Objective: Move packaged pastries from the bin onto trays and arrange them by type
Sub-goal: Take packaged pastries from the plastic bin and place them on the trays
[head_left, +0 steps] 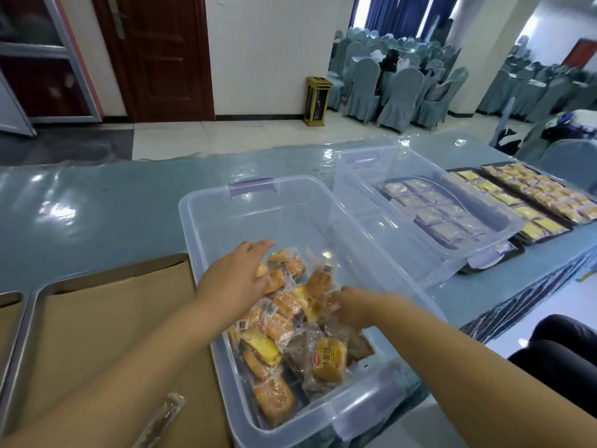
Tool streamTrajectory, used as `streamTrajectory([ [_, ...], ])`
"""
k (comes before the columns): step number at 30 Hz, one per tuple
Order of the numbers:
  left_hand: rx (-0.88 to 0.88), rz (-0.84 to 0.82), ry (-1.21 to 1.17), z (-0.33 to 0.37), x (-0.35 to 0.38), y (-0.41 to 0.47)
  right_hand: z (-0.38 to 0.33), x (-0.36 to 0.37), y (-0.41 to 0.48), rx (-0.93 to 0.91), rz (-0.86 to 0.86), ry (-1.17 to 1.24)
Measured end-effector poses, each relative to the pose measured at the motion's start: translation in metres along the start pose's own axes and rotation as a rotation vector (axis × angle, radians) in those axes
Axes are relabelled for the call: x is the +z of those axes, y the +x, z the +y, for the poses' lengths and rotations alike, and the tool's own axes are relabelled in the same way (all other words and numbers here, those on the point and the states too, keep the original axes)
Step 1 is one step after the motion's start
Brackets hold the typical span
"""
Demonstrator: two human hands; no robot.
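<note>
A clear plastic bin (206,240) stands in front of me, its near half filled with several packaged pastries (284,318): orange-brown ones, yellow slices, dark grey ones and a round bun (329,358) with a red label. My left hand (239,273) lies palm down on the packets at the pile's far left, fingers stretched out. My right hand (352,307) reaches in from the right, its fingers curled around a packet in the middle of the pile. A metal tray (42,305) lined with brown paper sits left of the bin.
A long clear packet (158,418) lies on the paper-lined tray's near part. A second tray edge (8,318) shows at far left. To the right, an empty clear bin (420,176) rests over dark trays; filled trays (533,202) of yellow pastries lie beyond. Covered chairs stand behind.
</note>
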State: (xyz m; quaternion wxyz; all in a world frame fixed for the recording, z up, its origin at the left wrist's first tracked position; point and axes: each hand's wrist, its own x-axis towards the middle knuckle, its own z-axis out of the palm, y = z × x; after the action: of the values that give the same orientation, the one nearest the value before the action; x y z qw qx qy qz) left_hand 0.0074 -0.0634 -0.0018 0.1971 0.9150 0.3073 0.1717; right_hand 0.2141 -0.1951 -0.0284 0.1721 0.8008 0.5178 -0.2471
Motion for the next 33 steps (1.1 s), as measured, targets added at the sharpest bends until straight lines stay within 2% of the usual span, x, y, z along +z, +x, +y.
streamTrajectory([
  [4, -0.086, 0.009, -0.137, -0.008, 0.000, 0.001, -0.004, 0.012, 0.006, -0.017, -0.008, -0.036],
  [10, -0.069, -0.044, -0.029, -0.008, 0.001, 0.003, -0.009, 0.018, 0.010, 0.023, -0.094, -0.115],
  [13, -0.063, -0.070, -0.029, -0.007, -0.001, 0.003, -0.013, 0.006, 0.008, 0.009, -0.021, -0.159],
  [18, -0.023, -0.038, -0.096, -0.005, -0.007, -0.002, -0.020, -0.037, -0.014, -0.015, 0.139, 0.053],
  [23, -0.060, -0.127, -0.084, -0.003, -0.007, -0.001, -0.032, -0.085, -0.037, -0.203, 0.241, 0.290],
  [26, -0.074, -0.184, -0.148, -0.004, -0.011, 0.000, -0.045, -0.100, -0.043, -0.315, 0.288, 0.533],
  [29, -0.124, -0.170, -0.308, -0.008, -0.015, 0.003, -0.052, -0.104, -0.038, -0.392, 0.308, 0.803],
  [31, -0.156, -0.120, -0.355, -0.011, -0.019, 0.006, -0.052, -0.101, -0.029, -0.390, 0.285, 0.842],
  [33, -0.185, -0.019, -0.348, -0.013, -0.023, 0.010, -0.046, -0.092, -0.014, -0.339, 0.212, 0.759],
])
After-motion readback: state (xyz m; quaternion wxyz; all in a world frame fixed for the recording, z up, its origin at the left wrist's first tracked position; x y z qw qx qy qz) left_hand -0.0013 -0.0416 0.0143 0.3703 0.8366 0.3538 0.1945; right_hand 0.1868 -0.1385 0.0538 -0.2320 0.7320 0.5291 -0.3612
